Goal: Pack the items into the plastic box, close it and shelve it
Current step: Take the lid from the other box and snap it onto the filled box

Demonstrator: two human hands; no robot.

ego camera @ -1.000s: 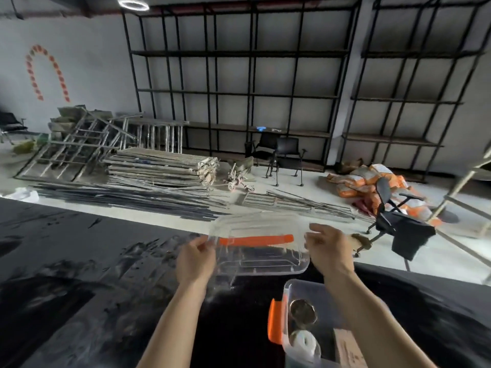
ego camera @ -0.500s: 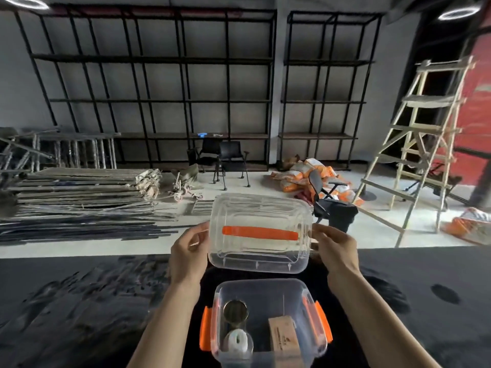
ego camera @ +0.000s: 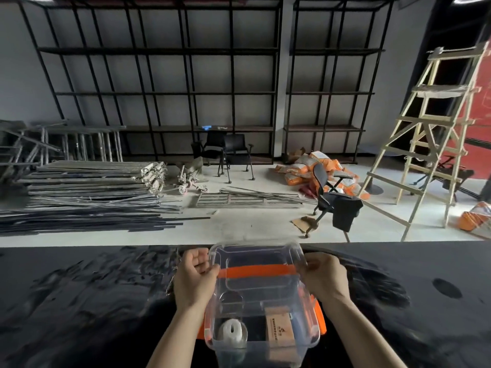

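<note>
A clear plastic lid (ego camera: 256, 261) with an orange handle strip lies over the clear plastic box (ego camera: 261, 341) on the black table. My left hand (ego camera: 195, 277) grips the lid's left edge and my right hand (ego camera: 322, 278) grips its right edge. Through the plastic I see a white tape roll (ego camera: 232, 331), a small brown carton (ego camera: 280, 328) and a round tin, dimly. Orange latches (ego camera: 320, 316) stick out at the box's sides. Whether the lid is fully seated I cannot tell.
The black table (ego camera: 93, 301) spreads left and right of the box. Beyond its far edge: black metal shelving (ego camera: 164, 75) on the wall, stacked metal bars (ego camera: 87, 187), office chairs (ego camera: 333, 197), orange sacks (ego camera: 300, 168), a wooden ladder (ego camera: 430, 134).
Both hands have lowered the lid from in front of the box down onto the box's top. The view has tilted and the box sits closer below me.
</note>
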